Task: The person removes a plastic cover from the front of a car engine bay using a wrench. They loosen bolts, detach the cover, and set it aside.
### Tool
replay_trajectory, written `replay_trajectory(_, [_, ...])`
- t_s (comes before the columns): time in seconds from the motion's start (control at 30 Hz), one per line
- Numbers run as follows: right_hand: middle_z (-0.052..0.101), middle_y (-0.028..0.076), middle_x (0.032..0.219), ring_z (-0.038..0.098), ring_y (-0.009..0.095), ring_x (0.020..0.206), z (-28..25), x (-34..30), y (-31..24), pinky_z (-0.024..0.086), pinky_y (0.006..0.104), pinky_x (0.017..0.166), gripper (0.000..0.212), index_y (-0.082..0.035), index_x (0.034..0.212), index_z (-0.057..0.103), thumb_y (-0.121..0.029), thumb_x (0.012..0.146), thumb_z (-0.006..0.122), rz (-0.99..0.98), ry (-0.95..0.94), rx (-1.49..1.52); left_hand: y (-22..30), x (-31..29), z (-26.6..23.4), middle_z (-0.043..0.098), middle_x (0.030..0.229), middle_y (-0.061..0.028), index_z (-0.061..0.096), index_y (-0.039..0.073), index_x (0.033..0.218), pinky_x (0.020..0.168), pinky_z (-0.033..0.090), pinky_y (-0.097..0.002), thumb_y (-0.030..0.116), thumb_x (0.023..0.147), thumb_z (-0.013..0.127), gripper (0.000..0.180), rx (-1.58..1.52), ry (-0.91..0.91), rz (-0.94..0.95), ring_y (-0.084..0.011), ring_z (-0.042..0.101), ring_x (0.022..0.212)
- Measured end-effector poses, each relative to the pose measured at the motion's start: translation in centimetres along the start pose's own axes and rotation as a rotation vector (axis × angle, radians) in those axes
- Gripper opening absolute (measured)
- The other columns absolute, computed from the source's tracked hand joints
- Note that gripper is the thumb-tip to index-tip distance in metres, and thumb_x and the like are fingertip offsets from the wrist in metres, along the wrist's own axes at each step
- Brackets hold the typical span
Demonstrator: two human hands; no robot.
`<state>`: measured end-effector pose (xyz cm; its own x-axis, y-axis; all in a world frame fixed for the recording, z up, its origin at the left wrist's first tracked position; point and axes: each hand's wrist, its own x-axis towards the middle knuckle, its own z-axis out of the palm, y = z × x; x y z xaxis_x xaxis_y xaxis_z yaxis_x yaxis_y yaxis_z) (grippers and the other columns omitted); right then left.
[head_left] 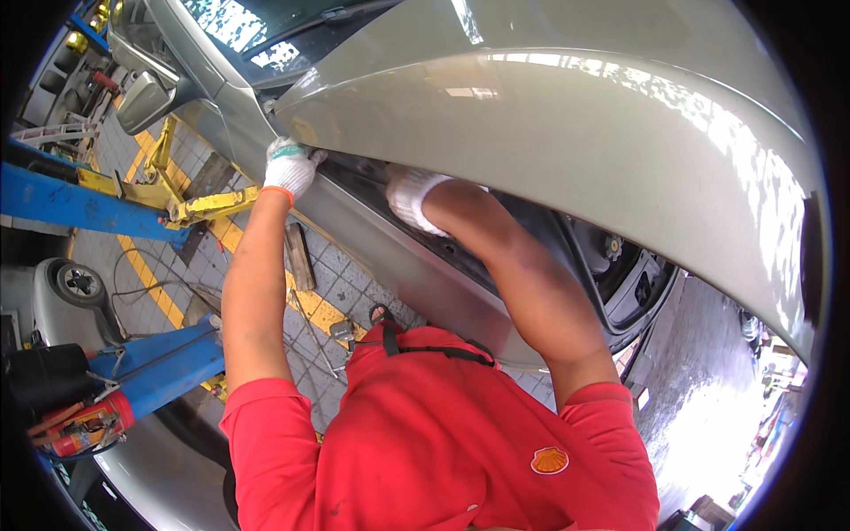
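Red polo shirt (443, 442) of the person, closest to the lens, filling the lower centre, with a black strap across the collar.

Raised hood (575, 115) of a silver-beige car: largest item, arching over the upper right. All places below are given relative to it.

Engine bay (620, 265): open cavity under the hood's lower edge; holds dark parts, among them a round cap and a black boxy piece at its right end.

Blue lift arms (80, 203): left of the hood, with yellow pads, on a tiled floor with yellow stripes.

Second car (142, 460): silver, well below and left of the hood; one wheel visible.

Red canister (84, 425): lying beside the lower lift arm, far left of the hood.

Side mirror (142, 102): just left of the hood's rear corner.

Left hand (289, 168): white knit glove, fingers curled and pressed against the hood's left rear corner; arm bare, stretched straight up.

Right hand (409, 195): white knit glove, reaching into the engine bay beneath the hood edge; fingers hidden, so its grip cannot be told. Forearm bare, bent at the elbow.
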<state>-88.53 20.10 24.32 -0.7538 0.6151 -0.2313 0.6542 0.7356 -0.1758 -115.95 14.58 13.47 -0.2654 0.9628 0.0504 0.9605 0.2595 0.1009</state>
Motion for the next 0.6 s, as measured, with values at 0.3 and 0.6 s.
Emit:
replay_trajectory(0.3, [0.076, 0.019, 0.115, 0.072, 0.039, 0.109, 1.9, 0.0, -0.9, 0.056, 0.0477, 0.095, 0.034, -0.009, 0.121, 0.076, -0.022, 0.098, 0.054, 0.109, -0.092, -0.011, 0.6, -1.2, 2.4, 0.075, 0.111, -0.0163, 0.079, 0.008, 0.108, 0.101, 0.048, -0.0492, 0.029, 0.097, 0.067, 0.027, 0.07, 0.241, 0.042, -0.0386, 0.067, 0.109])
replay_trajectory(0.6, [0.076, 0.023, 0.112, 0.073, 0.042, 0.102, 4.2, -2.2, 0.5, 0.057, 0.0499, 0.09, 0.035, -0.007, 0.12, 0.075, -0.022, 0.098, 0.053, 0.027, -0.142, 0.204, -1.6, -0.4, 1.1, 0.073, 0.103, -0.0269, 0.075, -0.001, 0.107, 0.096, 0.051, -0.0519, 0.034, 0.099, 0.066, 0.037, -0.266, 0.143, -0.102, -0.045, 0.067, 0.105])
